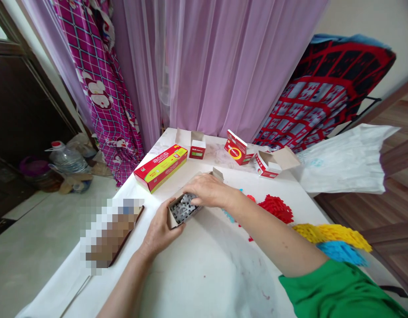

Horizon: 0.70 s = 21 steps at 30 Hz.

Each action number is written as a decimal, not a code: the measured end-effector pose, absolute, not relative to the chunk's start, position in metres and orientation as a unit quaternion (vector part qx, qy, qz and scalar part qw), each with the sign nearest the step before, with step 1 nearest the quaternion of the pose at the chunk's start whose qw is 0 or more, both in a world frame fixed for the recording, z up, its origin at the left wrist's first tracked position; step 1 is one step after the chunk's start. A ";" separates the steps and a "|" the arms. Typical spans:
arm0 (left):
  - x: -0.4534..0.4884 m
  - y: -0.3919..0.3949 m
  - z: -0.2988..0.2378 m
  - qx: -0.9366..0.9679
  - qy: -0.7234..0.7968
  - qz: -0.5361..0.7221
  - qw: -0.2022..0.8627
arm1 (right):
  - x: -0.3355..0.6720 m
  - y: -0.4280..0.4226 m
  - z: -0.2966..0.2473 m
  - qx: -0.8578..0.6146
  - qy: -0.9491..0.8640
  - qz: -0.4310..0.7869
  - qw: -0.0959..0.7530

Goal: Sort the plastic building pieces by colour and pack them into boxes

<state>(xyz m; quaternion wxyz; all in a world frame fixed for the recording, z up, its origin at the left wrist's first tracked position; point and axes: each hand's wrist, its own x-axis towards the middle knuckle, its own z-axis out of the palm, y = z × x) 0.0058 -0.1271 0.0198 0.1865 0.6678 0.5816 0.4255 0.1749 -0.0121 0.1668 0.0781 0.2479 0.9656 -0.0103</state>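
An open cardboard box lies tilted on the white table in front of me, filled with small grey notched plastic pieces. My left hand grips its near left end, thumb along the front side and fingers behind. Over the far right part of the box is my right hand, its curled fingertips touching the grey pieces. Its palm and forearm hide part of the box, and an opened flap sticks up beyond. Right of the box lie a pile of red pieces, a yellow pile and a blue pile.
A long red and yellow carton lies behind my left hand. Small red and white boxes stand along the back edge. A phone-like object, blurred out, lies at the left edge. A white plastic bag hangs beside the right edge.
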 end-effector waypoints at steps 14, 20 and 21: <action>0.005 -0.128 0.024 0.665 0.599 0.405 0.185 | 0.208 0.003 0.159 0.289 0.956 0.030 0.042; 0.004 -0.128 0.025 0.666 0.598 0.407 0.182 | 0.253 0.014 0.154 0.388 0.921 0.013 -0.035; 0.004 -0.127 0.025 0.666 0.598 0.407 0.182 | 0.259 0.015 0.150 0.407 0.911 0.005 -0.060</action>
